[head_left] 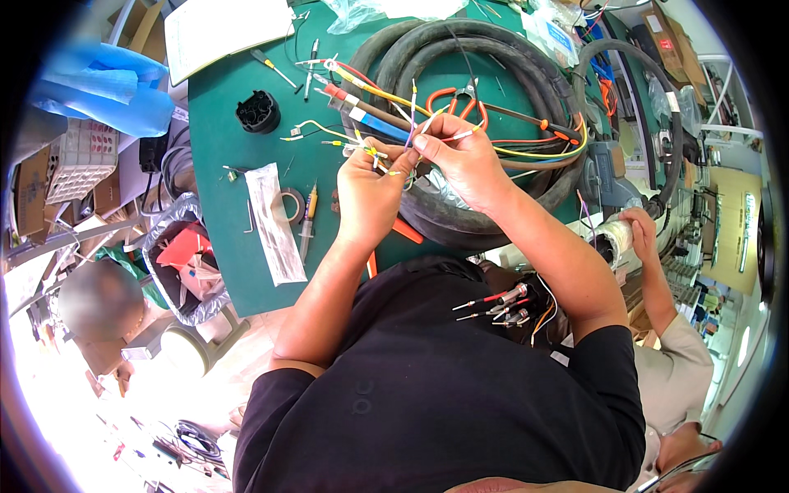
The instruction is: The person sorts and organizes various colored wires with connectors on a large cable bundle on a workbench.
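Over the green table, my left hand (369, 197) is closed on a bunch of thin wires (380, 153) with yellow and white sleeves at their tips. My right hand (467, 167) pinches a thin purple wire beside it, thumb against forefinger; the fingertips of both hands almost meet. Just beyond them, thicker brown, blue and red-ended cable cores (374, 117) stick out to the left. A thick black cable (394, 62) lies coiled behind and under my hands. Orange-handled pliers (460, 100) and a screwdriver (526, 117) rest on or within the coil.
On the table's left lie a black round connector housing (258, 112), a clear plastic bag (274, 223), a tape roll (290, 205), a syringe (309, 218) and a small screwdriver (274, 69). A lined bin (191, 271) stands left of the table. Another person's hand (643, 234) is at the right.
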{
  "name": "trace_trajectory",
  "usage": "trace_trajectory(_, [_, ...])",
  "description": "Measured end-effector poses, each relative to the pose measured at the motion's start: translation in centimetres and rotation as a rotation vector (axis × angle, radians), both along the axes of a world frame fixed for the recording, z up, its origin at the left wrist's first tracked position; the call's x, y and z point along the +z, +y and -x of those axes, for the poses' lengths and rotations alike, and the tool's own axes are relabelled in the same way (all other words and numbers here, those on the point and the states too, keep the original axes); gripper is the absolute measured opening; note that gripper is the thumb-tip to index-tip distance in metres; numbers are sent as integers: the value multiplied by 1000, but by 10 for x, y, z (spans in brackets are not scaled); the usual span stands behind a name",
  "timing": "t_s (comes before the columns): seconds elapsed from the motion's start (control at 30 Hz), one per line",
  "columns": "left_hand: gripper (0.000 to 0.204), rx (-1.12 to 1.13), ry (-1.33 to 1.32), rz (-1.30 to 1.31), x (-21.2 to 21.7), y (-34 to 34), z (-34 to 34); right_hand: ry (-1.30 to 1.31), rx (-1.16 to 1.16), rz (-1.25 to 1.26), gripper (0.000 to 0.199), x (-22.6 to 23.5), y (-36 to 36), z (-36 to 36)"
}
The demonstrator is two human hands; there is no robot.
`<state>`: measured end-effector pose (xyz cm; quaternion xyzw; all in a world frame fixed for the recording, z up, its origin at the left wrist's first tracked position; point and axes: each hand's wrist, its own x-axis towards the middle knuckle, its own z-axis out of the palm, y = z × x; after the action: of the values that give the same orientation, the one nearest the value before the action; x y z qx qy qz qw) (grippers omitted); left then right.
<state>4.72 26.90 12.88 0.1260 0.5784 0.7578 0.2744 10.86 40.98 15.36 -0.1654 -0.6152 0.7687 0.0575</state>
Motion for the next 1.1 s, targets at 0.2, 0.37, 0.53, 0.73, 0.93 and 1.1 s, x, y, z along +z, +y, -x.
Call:
trace_trajectory(0.2, [9, 4, -9, 4, 2, 0, 0, -11, 0, 8, 5, 1, 0, 0])
trace_trajectory(0.37, [10, 1, 12, 72, 3, 0, 0, -15, -8, 12, 5, -1, 0, 0])
trace_trajectory(0.53, [11, 3, 4, 97, 6, 0, 0, -12, -16, 32, 5, 0, -1, 0])
trace_trajectory(0.73, [13, -12, -54, 87, 10, 0, 1, -21, -10, 29, 5, 1, -1, 0])
trace_trajectory(0.93, [13, -10, -142, -1, 12, 0, 0, -67, -25, 52, 12, 2, -2, -1])
trace_trajectory(1.1, [11, -3, -191, -19, 14, -1, 1, -55, 40, 84, 19, 1, 0, -1])
